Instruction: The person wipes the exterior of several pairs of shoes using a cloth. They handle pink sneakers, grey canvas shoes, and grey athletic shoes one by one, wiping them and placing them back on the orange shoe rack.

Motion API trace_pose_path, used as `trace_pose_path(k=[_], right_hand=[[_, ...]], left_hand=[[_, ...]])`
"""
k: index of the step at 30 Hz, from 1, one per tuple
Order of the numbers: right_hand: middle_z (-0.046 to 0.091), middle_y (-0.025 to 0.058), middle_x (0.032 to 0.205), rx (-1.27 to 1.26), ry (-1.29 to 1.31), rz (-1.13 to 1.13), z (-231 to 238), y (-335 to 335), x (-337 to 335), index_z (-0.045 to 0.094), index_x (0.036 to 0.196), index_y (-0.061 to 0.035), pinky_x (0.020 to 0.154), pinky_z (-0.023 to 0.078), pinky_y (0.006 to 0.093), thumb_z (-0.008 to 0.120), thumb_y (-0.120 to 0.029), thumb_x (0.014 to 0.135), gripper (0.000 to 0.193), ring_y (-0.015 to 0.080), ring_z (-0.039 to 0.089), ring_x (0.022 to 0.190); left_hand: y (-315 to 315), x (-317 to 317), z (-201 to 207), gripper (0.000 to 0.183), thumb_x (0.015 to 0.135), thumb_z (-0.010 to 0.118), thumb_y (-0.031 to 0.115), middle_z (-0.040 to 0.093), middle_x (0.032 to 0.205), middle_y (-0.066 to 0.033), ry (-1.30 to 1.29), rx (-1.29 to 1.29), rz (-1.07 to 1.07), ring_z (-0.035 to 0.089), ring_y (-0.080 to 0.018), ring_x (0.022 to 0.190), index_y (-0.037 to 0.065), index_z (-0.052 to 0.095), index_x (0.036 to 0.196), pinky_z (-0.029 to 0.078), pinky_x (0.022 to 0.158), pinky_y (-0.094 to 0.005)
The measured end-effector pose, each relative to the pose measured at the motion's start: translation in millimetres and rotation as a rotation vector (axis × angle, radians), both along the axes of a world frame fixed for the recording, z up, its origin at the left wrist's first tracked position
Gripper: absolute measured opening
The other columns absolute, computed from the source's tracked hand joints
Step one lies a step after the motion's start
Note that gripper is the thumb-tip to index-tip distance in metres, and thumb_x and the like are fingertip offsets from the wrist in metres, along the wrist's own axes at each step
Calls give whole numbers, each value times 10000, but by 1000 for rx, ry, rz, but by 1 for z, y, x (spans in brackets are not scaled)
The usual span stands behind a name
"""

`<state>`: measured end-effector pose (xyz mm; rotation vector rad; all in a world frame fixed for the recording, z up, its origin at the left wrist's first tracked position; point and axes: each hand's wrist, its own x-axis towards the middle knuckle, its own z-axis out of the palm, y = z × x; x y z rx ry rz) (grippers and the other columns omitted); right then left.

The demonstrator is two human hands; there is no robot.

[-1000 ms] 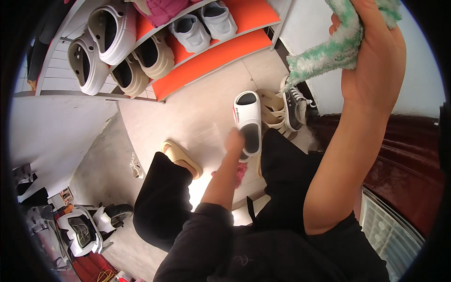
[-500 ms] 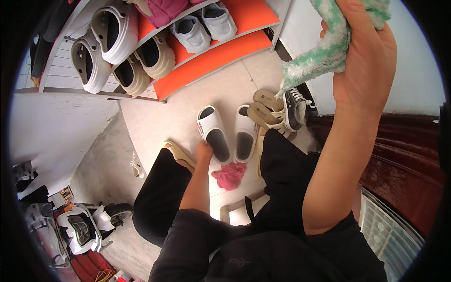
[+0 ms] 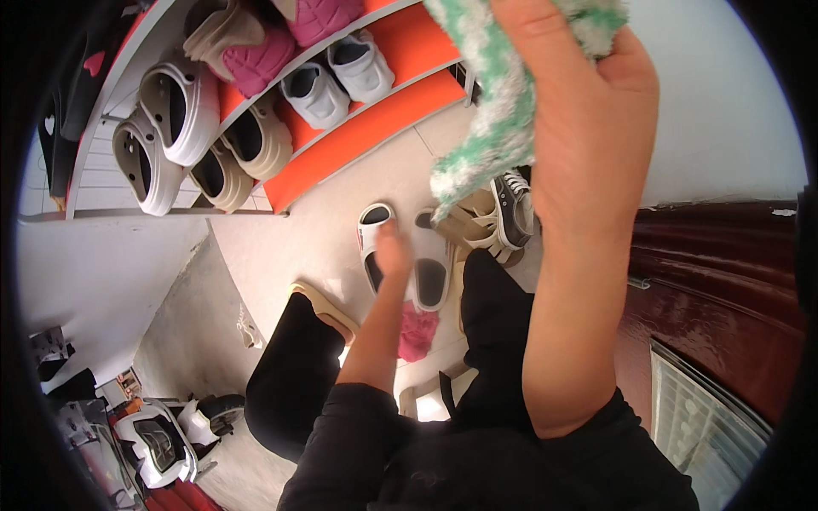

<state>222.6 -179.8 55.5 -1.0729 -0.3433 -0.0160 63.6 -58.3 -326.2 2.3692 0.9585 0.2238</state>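
My right hand (image 3: 592, 128) is raised high on the right, its fingers closed on a fluffy green-and-white cloth (image 3: 490, 136) that hangs down to the left. Lower down, my left hand (image 3: 394, 251) is blurred by motion over a white slide slipper (image 3: 375, 215) with a dark insole; whether it touches the slipper I cannot tell. A second white slide slipper (image 3: 432, 281) lies just right of it, partly behind the cloth's lower tip. Near the slippers' heels a crumpled pink cloth (image 3: 417, 332) rests on the floor.
A shoe rack with orange shelves (image 3: 341, 128) holds clogs (image 3: 181, 111), pale sneakers (image 3: 362, 68) and pink shoes (image 3: 256, 64). Tan sandals (image 3: 477, 226) and a dark sneaker (image 3: 511, 213) stand right of the slippers. A dark red panel (image 3: 724, 264) borders the right.
My left hand has left the outer side of the left slipper and moved right over it. My right hand and the green-and-white cloth appear further left; the whole view has shifted somewhat.
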Motion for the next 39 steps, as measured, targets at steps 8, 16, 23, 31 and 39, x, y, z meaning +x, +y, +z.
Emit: trace_pose_path(k=[8, 16, 23, 31, 39], right_hand=[[634, 32, 775, -2, 8, -137, 6, -26, 15, 643, 919, -13, 531, 440, 208, 650, -139, 843, 147, 85, 570, 606], [589, 11, 680, 64, 126, -340, 3, -24, 18, 641, 891, -22, 450, 386, 210, 647, -130, 849, 116, 79, 509, 510], [532, 17, 624, 80, 86, -255, 16, -29, 16, 619, 845, -21, 475, 367, 237, 591, -180, 888, 166, 88, 454, 504], [518, 5, 623, 63, 149, -312, 7, -31, 25, 597, 837, -31, 471, 355, 236, 588, -184, 890, 163, 88, 445, 503], [594, 4, 755, -38, 199, -193, 18, -35, 21, 608, 886, -51, 550, 431, 230, 655, -188, 854, 149, 79, 525, 610]], left_hand=[[-143, 91, 56, 356, 780, 620, 194, 540, 1072, -161, -248, -167, -678, 611, -345, 834, 45, 508, 1082, 504, 675, -424], [-162, 107, 41, 398, 771, 617, 119, 496, 1145, -142, 222, -177, -873, 602, -330, 909, 30, 461, 1126, 511, 732, -419], [-144, 110, 61, 278, 797, 574, 135, 566, 1021, -140, -36, -288, -735, 588, -335, 944, 33, 529, 1051, 493, 780, -425], [-176, 121, 42, 224, 776, 630, 251, 667, 913, -131, 459, -176, -793, 646, -304, 875, 94, 613, 935, 508, 683, -459], [-104, 103, 60, 251, 782, 657, 260, 589, 820, -177, -10, -445, -725, 580, -369, 828, 36, 584, 868, 461, 723, -437]])
